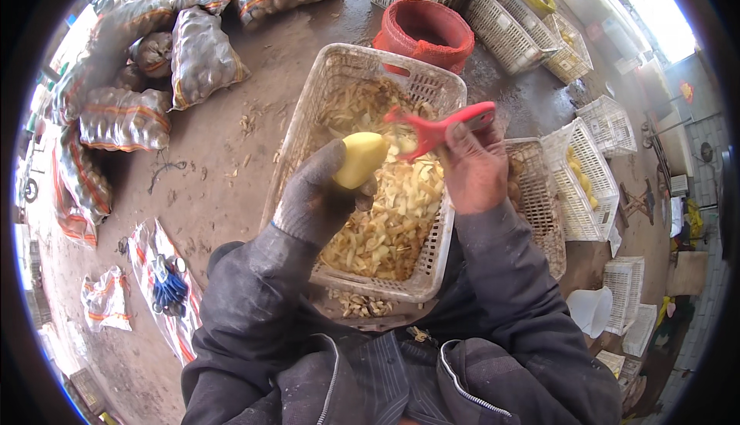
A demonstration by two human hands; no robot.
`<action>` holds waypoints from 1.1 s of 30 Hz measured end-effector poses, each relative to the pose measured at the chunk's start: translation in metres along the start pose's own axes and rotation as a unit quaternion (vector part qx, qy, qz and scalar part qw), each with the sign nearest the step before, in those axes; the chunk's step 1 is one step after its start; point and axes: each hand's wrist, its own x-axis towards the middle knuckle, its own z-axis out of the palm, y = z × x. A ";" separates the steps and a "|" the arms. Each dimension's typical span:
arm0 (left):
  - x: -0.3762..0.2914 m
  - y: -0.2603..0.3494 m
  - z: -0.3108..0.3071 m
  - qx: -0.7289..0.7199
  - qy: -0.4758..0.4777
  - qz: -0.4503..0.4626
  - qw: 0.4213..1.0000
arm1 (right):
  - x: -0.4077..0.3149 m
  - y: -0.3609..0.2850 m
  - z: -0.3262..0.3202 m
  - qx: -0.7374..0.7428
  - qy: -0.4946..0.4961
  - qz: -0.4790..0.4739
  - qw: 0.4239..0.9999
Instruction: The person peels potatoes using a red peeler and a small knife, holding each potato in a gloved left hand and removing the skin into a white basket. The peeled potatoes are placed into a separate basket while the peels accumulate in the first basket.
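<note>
My left hand (315,193), in a dirty grey work glove, grips a peeled yellow potato (361,160). Bare and ungloved, my right hand (475,164) holds a red Y-shaped peeler (442,127) by its handle. The peeler's head is to the right of the potato, and a small gap seems to separate them. Both hands are above a white plastic crate (428,296) in front of me. Potato peelings (393,211) lie thick inside it. The underside of the potato is hidden by my gloved fingers.
A red woven sack (425,31) with a rolled rim stands behind the crate. At my right, another crate (535,217) holds unpeeled potatoes, and a white crate (584,179) holds peeled ones. Full mesh sacks (205,57) lie at the left. Blue gloves (167,286) rest on an flattened sack (147,245).
</note>
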 end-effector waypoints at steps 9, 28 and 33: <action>-0.006 0.010 -0.003 0.015 -0.008 -0.033 0.999 | 0.019 0.006 -0.041 -0.058 0.098 0.022 0.993; -0.007 0.009 0.006 0.003 -0.031 -0.023 0.999 | 0.015 -0.006 -0.032 -0.007 0.103 -0.002 0.995; -0.005 0.005 0.006 0.021 -0.018 -0.019 0.999 | -0.002 0.010 -0.007 -0.035 0.011 0.039 0.999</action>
